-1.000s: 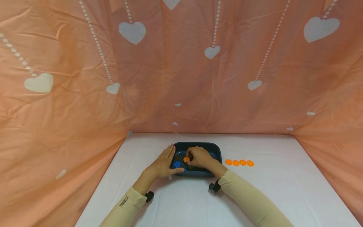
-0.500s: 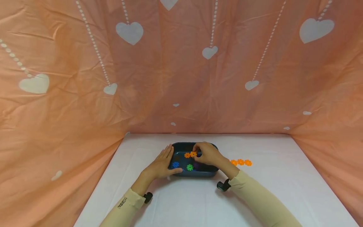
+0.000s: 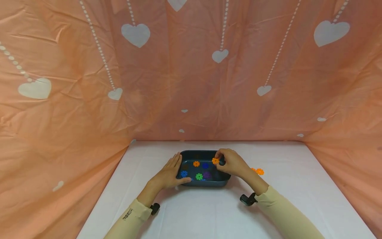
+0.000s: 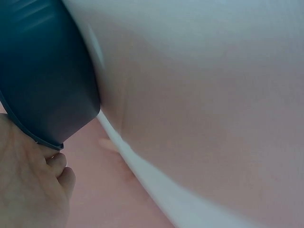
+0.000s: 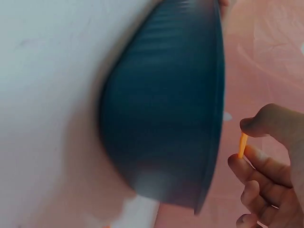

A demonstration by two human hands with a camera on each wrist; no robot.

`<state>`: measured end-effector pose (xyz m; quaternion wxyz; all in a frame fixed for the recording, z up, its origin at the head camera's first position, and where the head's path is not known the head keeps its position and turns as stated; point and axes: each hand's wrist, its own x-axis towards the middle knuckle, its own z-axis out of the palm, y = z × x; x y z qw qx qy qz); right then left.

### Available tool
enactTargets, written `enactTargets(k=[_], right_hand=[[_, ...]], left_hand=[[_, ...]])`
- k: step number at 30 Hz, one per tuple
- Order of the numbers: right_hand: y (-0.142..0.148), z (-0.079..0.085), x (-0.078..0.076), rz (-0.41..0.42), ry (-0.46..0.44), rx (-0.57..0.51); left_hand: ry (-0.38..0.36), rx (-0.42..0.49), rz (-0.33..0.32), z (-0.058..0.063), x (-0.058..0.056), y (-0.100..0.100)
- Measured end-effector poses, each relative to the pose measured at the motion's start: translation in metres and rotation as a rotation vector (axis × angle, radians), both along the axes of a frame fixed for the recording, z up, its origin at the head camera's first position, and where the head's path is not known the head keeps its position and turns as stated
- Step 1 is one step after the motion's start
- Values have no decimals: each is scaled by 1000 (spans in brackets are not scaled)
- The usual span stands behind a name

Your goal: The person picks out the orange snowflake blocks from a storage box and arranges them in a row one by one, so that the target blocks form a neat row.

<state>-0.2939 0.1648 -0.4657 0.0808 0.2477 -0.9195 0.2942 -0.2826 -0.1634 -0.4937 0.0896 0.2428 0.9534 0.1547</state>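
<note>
A dark blue rectangular tray (image 3: 206, 183) stands on the white table, with my left hand (image 3: 167, 173) resting along its left rim, fingers straight and thumb at the front corner. My right hand (image 3: 234, 163) pinches an orange flower-shaped piece (image 3: 215, 161) between thumb and fingertips over the tray's right side. In the right wrist view that thin piece (image 5: 242, 145) shows edge-on, above the tray's rim. Inside the tray lie another orange flower piece (image 3: 196, 164), a green one (image 3: 199, 176), a purple one (image 3: 207, 175), and several blue ones (image 3: 184, 173).
Right of the tray, orange flower pieces (image 3: 260, 171) lie on the white table (image 3: 191, 212), partly hidden behind the right wrist. A pink curtain with white hearts (image 3: 167, 83) hangs behind the table and along both sides.
My right hand has moved right, carrying one orange flower piece away from the other and towards the tray's right rim. Blue, green and purple pieces are uncovered. The left hand stays on the rim.
</note>
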Motion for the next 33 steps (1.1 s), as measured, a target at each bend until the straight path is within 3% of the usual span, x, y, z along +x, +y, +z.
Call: enactTargets(k=[17,33], right_hand=[[66,-2,28,-105,56,-67],[132,-20,52,-261,-10,-76]], left_hand=[[-2,9,-8,1,3,-2],[6,2,-13,3,3,-2]])
